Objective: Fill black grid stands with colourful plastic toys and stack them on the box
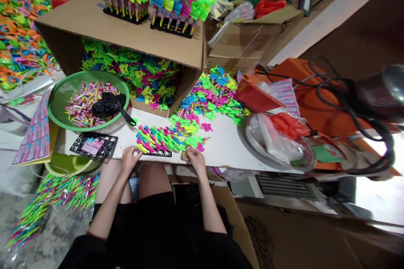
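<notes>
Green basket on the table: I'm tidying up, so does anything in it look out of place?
Yes: what looks like a crumpled black plastic bag lies on the small colourful pieces in the green basket, one end trailing over the rim. It looks odd because only those pieces show around it.

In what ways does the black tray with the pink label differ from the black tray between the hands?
The labelled tray bears a pink label, its openwork visible; the other tray is mostly hidden under colourful pieces. The labelled tray lies left of the left hand; the other tray, between that hand and the right hand. Both are black.
</notes>
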`<state>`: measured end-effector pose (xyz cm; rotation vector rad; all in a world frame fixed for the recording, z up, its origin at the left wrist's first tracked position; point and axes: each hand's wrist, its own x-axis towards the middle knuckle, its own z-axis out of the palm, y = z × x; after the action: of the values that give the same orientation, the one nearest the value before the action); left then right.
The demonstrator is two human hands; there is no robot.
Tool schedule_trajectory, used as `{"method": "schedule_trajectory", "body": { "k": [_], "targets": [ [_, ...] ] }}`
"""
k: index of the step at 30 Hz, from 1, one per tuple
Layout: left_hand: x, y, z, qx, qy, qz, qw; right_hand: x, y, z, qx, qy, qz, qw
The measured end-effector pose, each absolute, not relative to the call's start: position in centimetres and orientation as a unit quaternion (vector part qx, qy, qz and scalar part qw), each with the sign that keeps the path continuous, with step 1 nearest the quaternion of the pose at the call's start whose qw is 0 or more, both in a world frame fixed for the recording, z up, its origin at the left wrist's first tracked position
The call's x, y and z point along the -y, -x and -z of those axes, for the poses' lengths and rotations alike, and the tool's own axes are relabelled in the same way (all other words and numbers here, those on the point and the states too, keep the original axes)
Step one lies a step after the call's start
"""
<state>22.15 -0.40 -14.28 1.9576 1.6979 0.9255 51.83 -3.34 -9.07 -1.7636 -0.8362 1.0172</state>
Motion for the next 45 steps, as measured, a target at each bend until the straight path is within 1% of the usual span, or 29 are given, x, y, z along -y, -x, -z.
{"method": "schedule_trajectory", "body": {
  "k": [3, 5, 7, 10, 12, 16, 20, 24, 32, 40, 45],
  "targets": [
    [0.5, -22.2, 14.3, -0.607, -0.698, -0.329, 0.189, 5.3, -50.9, 8.3, 0.343, 0.682, -0.372, 0.529],
    [0.6, -22.3, 14.2, -0.609, -0.698, -0.327, 0.187, 6.9, -49.4, 8.2, 0.380, 0.680, -0.320, 0.540],
    [0.6, -22.3, 14.2, -0.609, -0.699, -0.325, 0.188, 8.0, -47.5, 8.6, 0.448, 0.671, -0.291, 0.514],
    [0.6, -22.3, 14.1, -0.609, -0.698, -0.324, 0.191, 8.1, -44.7, 9.7, 0.563, 0.608, -0.321, 0.459],
    [0.6, -22.3, 14.1, -0.609, -0.698, -0.325, 0.192, 7.1, -43.2, 10.6, 0.589, 0.586, -0.342, 0.439],
    [0.7, -22.3, 14.1, -0.609, -0.698, -0.323, 0.193, 4.9, -41.3, 12.1, 0.577, 0.606, -0.341, 0.429],
    [0.7, -22.4, 14.0, -0.613, -0.695, -0.323, 0.193, 4.7, -40.8, 12.7, 0.558, 0.608, -0.342, 0.449],
    [0.7, -22.4, 14.0, -0.614, -0.694, -0.322, 0.193, 5.0, -41.1, 12.5, 0.549, 0.612, -0.356, 0.445],
    [0.5, -22.2, 14.3, -0.618, -0.692, -0.312, 0.203, 3.8, -41.3, 12.1, 0.569, 0.622, -0.356, 0.403],
    [0.6, -22.3, 14.0, -0.628, -0.688, -0.297, 0.210, 4.2, -40.6, 11.4, 0.536, 0.642, -0.378, 0.397],
    [0.7, -22.4, 14.2, -0.625, -0.688, -0.304, 0.209, 3.9, -40.5, 11.4, 0.549, 0.651, -0.367, 0.374]
  ]
}}
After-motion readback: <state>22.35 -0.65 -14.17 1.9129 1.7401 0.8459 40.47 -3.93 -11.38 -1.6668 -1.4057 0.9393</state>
